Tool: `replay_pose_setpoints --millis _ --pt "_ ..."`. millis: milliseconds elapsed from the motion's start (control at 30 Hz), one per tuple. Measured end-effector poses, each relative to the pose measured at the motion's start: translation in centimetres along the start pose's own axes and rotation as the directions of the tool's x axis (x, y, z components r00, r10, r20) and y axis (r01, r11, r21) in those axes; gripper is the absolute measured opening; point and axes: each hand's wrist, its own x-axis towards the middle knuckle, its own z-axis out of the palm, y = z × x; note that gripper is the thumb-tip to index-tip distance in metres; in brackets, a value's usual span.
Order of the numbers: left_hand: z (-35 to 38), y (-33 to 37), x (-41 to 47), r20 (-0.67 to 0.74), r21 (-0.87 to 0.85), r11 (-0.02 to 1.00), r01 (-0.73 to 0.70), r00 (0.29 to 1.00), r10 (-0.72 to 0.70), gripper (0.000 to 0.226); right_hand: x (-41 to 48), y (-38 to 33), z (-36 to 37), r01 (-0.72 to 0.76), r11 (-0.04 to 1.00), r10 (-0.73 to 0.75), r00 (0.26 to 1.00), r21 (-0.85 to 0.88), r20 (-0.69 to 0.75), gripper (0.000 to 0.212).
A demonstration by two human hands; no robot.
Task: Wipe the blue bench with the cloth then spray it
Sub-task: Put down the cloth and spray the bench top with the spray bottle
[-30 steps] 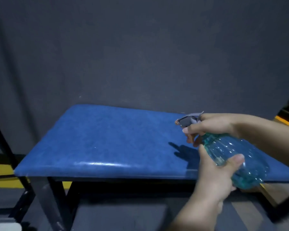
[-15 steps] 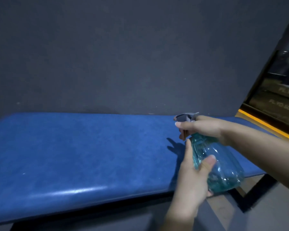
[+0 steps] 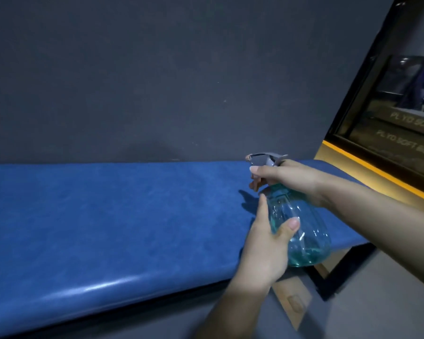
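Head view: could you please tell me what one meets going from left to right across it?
blue bench → left hand → spray bottle → yellow strip → dark window. The right hand overlaps the bottle, so it is left out.

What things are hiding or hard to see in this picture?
Head view:
- Bench: left end cut off by the picture's edge.
- Bottle trigger: mostly covered by the right hand.
- Left hand: some fingers hidden behind the bottle.
- Cloth: not in view.
- Writing at right: too blurred to read fully.
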Motion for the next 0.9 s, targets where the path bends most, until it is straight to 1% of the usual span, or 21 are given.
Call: replay_pose_setpoints --millis 33,100,200,300,433,533,600,667,700,733,800,833,900 --pt "1.1 0.1 0.6 0.020 0.002 1.000 -0.003 1.000 0.003 0.066 0.2 0.4 -1.2 -0.006 1.000 0.007 1.000 -0.017 0.016 0.029" --pt "3.3 0.6 1.6 0.074 -0.027 0.999 0.022 0.997 -0.020 0.063 0.6 1.3 -3.5 -0.002 0.997 0.001 1.000 -0.083 -0.005 0.031" --pt "5.6 1.5 3.4 0.136 -0.127 0.983 0.135 0.984 -0.118 0.058 1.6 2.3 -5.9 -0.005 0.992 -0.005 0.997 -0.125 -0.083 0.033" --pt "7.0 1.5 4.6 0.135 -0.136 0.974 0.179 0.978 -0.161 0.058 2.3 3.0 -7.7 -0.041 0.987 0.035 0.999 -0.156 -0.040 0.035" --pt "8.2 -0.1 5.1 0.161 -0.159 0.969 0.191 0.973 -0.165 0.060 2.2 5.2 -9.3 -0.077 0.992 0.079 0.997 -0.096 0.017 0.038" --pt "9.7 -1.8 5.1 0.154 -0.108 0.976 0.190 0.973 -0.173 0.060 1.7 7.7 -9.8 -0.074 0.994 0.073 0.997 -0.080 -0.010 0.039" --pt "10.5 -2.1 5.1 0.165 -0.071 0.981 0.182 0.972 -0.169 0.051 1.2 9.0 -10.3 -0.053 0.997 0.048 0.995 -0.053 -0.083 0.038" --pt "11.3 -2.0 5.7 0.176 -0.029 0.980 0.195 0.966 -0.187 0.033 1.0 9.7 -11.2 -0.065 0.998 0.065 0.983 0.006 -0.170 0.028" --pt "11.6 -1.8 6.1 0.187 0.008 0.979 0.203 0.961 -0.201 0.025 0.9 9.9 -11.8 -0.079 0.996 0.083 0.977 0.029 -0.196 0.026" --pt "11.9 -1.6 6.4 0.203 0.045 0.977 0.207 0.956 -0.212 0.023 0.9 10.2 -12.5 -0.094 0.995 0.101 0.974 0.045 -0.205 0.029" --pt "12.2 -1.4 6.8 0.233 0.089 0.975 0.206 0.947 -0.221 0.028 0.7 10.8 -13.4 -0.121 0.989 0.136 0.971 0.087 -0.198 0.040" --pt "12.3 -1.4 7.1 0.246 0.091 0.974 0.205 0.944 -0.222 0.029 0.7 11.0 -13.8 -0.129 0.984 0.151 0.970 0.125 -0.188 0.043" --pt "12.5 -1.2 7.6 0.254 0.056 0.975 0.215 0.941 -0.222 0.024 0.8 11.2 -14.2 -0.130 0.968 0.169 0.970 0.215 -0.173 0.043"
